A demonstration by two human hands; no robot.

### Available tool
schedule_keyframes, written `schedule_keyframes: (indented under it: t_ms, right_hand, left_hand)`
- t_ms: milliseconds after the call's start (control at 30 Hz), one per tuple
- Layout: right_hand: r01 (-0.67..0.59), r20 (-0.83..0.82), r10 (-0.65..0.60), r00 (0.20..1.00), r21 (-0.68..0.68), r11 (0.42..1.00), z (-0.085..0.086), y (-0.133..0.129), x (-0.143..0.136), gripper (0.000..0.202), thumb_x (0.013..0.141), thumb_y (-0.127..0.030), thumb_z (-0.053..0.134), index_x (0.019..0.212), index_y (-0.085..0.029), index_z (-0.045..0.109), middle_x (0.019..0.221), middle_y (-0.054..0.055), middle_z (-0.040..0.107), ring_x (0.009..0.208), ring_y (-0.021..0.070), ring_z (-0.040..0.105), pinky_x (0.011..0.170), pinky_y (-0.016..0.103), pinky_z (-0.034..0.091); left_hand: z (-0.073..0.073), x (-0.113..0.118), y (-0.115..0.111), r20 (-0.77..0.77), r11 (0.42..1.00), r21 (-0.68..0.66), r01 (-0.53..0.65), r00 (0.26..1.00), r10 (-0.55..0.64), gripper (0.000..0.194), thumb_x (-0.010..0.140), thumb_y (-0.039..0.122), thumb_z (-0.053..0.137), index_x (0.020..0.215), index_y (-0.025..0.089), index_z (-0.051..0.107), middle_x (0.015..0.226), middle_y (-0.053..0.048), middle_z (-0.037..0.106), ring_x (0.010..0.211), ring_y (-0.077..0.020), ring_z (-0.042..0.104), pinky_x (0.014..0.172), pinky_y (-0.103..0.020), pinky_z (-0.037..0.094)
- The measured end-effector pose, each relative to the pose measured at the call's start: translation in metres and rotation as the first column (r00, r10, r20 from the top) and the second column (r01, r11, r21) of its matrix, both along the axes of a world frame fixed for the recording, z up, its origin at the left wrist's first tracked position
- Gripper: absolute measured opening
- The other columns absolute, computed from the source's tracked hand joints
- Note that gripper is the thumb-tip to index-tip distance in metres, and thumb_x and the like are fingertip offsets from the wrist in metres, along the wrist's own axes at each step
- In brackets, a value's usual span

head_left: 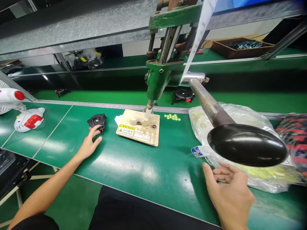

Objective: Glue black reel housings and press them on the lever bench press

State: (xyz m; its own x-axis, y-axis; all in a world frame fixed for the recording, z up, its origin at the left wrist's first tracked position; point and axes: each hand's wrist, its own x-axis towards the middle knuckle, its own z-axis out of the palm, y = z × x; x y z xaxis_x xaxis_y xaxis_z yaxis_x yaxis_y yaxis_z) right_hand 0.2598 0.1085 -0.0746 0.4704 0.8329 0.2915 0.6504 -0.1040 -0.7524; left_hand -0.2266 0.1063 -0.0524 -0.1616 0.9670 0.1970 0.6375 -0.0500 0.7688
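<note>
My left hand [90, 143] is at the left of the green table, its fingers apart and the fingertips at the near edge of a black round part [97, 120]. Nothing shows in its grip. My right hand [229, 188] hovers at the right with thumb and fingers apart, empty, below the black oval knob [248, 145] of the press lever. Between the hands, a green hand press [157, 80] stands over a cream fixture plate [137, 127] with warning labels. Several small yellow pieces [172, 117] lie right of the plate.
A clear plastic bag [268, 182] of yellow pieces lies at the right, beside a red and black bundle [294, 143]. Another black part [183, 95] sits on the green strip behind. A white and red figure [30, 119] stands far left. A brown tray [220, 49] is on the back shelf.
</note>
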Motion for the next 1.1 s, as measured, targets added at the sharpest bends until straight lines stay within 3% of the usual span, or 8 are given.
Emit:
schedule_keyframes:
  t_ms: [133,267,367,433,533,667,867,1100]
  right_hand:
    - [-0.028,0.076,0.026,0.997,0.025,0.999,-0.008,0.003,0.002,0.057,0.084,-0.073,0.061,0.109,-0.023,0.06,0.08,0.001,0.062,0.061,0.0217,0.058,0.073,0.04,0.047]
    - [-0.055,0.072,0.058,0.996,-0.037,0.998,-0.009,0.005,-0.001,0.057,0.084,-0.071,0.061,0.111,-0.021,0.06,0.079,0.001,0.062,0.062,0.0196,0.056,0.069,0.036,0.045]
    - [-0.048,0.107,0.062,0.992,-0.127,0.991,-0.008,0.014,-0.005,0.05,0.087,-0.063,0.061,0.113,-0.02,0.061,0.078,0.0,0.061,0.065,0.0182,0.054,0.07,0.033,0.041]
    - [-0.009,0.124,0.03,0.992,-0.17,0.985,-0.006,0.023,-0.008,0.039,0.088,-0.055,0.062,0.107,-0.021,0.06,0.076,-0.001,0.058,0.067,0.0175,0.052,0.069,0.031,0.038]
    - [-0.002,0.118,0.021,0.993,-0.157,0.988,-0.001,0.032,-0.012,0.024,0.088,-0.045,0.063,0.088,-0.022,0.056,0.071,-0.002,0.052,0.069,0.0171,0.048,0.071,0.032,0.04]
    - [-0.171,-0.109,0.172,0.979,0.02,0.985,0.006,0.02,-0.027,0.028,0.083,-0.046,0.071,0.09,-0.022,0.058,0.095,0.006,0.062,0.084,0.0197,0.06,0.077,0.035,0.052]
    - [-0.591,-0.607,0.485,0.629,0.032,0.806,0.017,-0.034,-0.063,0.04,0.08,-0.049,0.084,0.102,-0.024,0.063,0.094,0.006,0.075,0.088,0.0231,0.072,0.08,0.04,0.06]
    - [-0.555,-0.845,0.412,0.34,0.173,0.814,0.025,-0.045,-0.098,0.036,0.09,-0.057,0.066,0.101,-0.023,0.064,0.067,-0.001,0.06,0.05,0.0163,0.055,0.047,0.031,0.044]
  left_hand:
    - [0.029,0.004,-0.038,-0.329,0.996,0.09,0.029,0.944,0.002,0.031,0.1,0.041,0.057,0.123,0.024,0.07,0.098,-0.006,0.081,0.091,-0.0239,0.078,0.092,-0.038,0.059]
    - [0.042,-0.016,-0.01,-0.436,0.963,0.263,-0.048,0.885,0.163,0.037,0.096,0.049,0.059,0.116,0.02,0.071,0.116,-0.013,0.077,0.109,-0.0324,0.072,0.103,-0.051,0.055]
    - [0.038,-0.018,0.023,-0.224,0.996,-0.058,0.061,0.972,-0.072,0.063,0.091,0.059,0.062,0.143,0.024,0.054,0.125,-0.011,0.074,0.106,-0.0331,0.073,0.091,-0.05,0.061]
    - [0.037,-0.009,0.037,-0.002,0.94,-0.291,0.177,0.983,-0.186,0.072,0.086,0.069,0.066,0.143,0.027,0.056,0.115,-0.01,0.078,0.093,-0.0323,0.075,0.074,-0.042,0.064]
    - [0.042,0.012,0.044,0.225,0.828,-0.481,0.288,0.953,-0.201,0.075,0.075,0.078,0.073,0.127,0.024,0.072,0.106,-0.012,0.079,0.081,-0.0311,0.075,0.059,-0.036,0.062]
    - [0.044,0.039,0.039,0.478,0.743,-0.543,0.392,0.871,-0.11,0.078,0.067,0.07,0.087,0.123,0.018,0.075,0.107,-0.013,0.079,0.083,-0.0286,0.075,0.065,-0.034,0.063]
    - [0.034,0.082,0.016,0.746,0.708,-0.499,0.501,0.663,0.056,0.057,0.073,0.049,0.092,0.116,0.014,0.075,0.107,-0.013,0.08,0.086,-0.0238,0.076,0.078,-0.033,0.063]
    - [0.027,0.097,0.003,0.816,0.678,-0.5,0.539,0.555,0.16,0.053,0.071,0.039,0.092,0.116,0.018,0.071,0.109,-0.01,0.08,0.096,-0.0253,0.077,0.084,-0.034,0.063]
